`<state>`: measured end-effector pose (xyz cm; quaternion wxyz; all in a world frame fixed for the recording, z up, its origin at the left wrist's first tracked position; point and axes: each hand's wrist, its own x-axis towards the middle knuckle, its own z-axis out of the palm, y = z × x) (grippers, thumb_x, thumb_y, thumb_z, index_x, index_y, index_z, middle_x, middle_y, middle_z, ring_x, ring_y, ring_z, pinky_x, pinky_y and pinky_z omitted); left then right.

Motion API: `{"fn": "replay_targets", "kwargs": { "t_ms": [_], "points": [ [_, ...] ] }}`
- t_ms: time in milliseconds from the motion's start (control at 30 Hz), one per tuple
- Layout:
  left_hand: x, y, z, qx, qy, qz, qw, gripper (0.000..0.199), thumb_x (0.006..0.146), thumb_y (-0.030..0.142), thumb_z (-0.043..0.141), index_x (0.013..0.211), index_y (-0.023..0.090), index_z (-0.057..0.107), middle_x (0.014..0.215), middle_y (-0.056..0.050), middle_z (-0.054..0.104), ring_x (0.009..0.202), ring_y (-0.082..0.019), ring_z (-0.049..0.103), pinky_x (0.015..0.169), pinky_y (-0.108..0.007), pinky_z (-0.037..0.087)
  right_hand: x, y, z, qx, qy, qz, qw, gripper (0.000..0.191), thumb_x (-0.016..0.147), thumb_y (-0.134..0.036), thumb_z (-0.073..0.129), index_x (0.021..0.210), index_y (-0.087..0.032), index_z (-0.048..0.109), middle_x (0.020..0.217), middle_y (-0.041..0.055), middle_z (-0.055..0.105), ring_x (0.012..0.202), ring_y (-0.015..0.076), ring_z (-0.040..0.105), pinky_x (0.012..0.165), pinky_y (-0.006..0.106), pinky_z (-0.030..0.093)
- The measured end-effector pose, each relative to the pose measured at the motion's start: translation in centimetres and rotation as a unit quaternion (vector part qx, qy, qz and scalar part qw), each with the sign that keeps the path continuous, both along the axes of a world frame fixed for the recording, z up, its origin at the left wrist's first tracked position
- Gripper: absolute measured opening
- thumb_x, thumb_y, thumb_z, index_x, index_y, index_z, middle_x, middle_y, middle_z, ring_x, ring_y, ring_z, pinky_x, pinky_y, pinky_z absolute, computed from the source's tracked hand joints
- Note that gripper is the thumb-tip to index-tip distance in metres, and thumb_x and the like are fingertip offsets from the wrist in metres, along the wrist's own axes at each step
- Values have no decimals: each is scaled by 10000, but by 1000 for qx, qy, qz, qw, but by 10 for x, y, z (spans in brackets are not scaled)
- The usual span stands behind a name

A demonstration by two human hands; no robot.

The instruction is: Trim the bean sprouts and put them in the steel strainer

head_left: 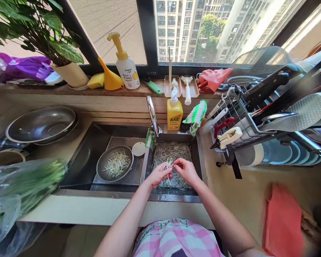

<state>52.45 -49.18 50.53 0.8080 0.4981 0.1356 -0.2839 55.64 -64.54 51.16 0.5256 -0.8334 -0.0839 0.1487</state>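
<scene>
My left hand [161, 174] is closed around a small bunch of bean sprouts [168, 165] above the right sink basin. Close against it, my right hand [186, 170] pinches with thumb and forefinger at the end of the bunch; what exactly sits between those fingertips is too small to make out. Below both hands, a thick layer of loose sprouts [173, 151] fills the basin. In the left basin stands a dark round pan [100, 167] with a pile of pale sprouts [118, 163] in it.
A faucet [152, 116] rises between the basins, beside a yellow soap bottle [174, 116]. On the right stands a dish rack [246, 117] with knives and ladles. Bagged green vegetables [29, 182] lie at the left, near a large wok [42, 123].
</scene>
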Motion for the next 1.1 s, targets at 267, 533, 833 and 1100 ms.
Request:
{"fn": "replay_targets", "kwargs": {
  "t_ms": [267, 533, 833, 1100],
  "points": [
    [4, -12, 9, 10, -39, 12, 999, 258, 703, 351, 593, 819, 148, 484, 677, 17, 535, 575, -85, 522, 559, -214, 390, -1, 12, 6, 117, 6, -144, 983, 103, 709, -267, 479, 729, -178, 528, 664, 10, 581, 576, 123, 534, 546, 227, 429],
    [13, -1, 16, -59, 29, 132, 989, 217, 694, 303, 614, 795, 151, 498, 717, -10, 583, 645, -114, 576, 631, -259, 466, -23, -15, -6, 167, 118, 16, 979, 214, 719, -301, 531, 892, -185, 580, 785, 26, 617, 682, 139, 563, 652, 271, 454],
    [13, -4, 10, -104, 81, 172, 976, 132, 727, 226, 586, 775, 142, 496, 673, -9, 592, 615, -117, 586, 612, -267, 482, -33, -9, 1, 18, -33, 68, 997, 125, 748, -206, 452, 724, -183, 572, 630, -10, 540, 549, 102, 450, 497, 195, 331],
    [14, -5, 7, -173, 102, 243, 949, 43, 768, 189, 529, 768, 147, 518, 700, -13, 615, 673, -121, 607, 707, -313, 487, -35, 0, -17, 55, 11, -132, 990, 128, 751, -265, 439, 681, -181, 506, 565, -21, 474, 487, 98, 400, 455, 202, 321]
  ]
}}
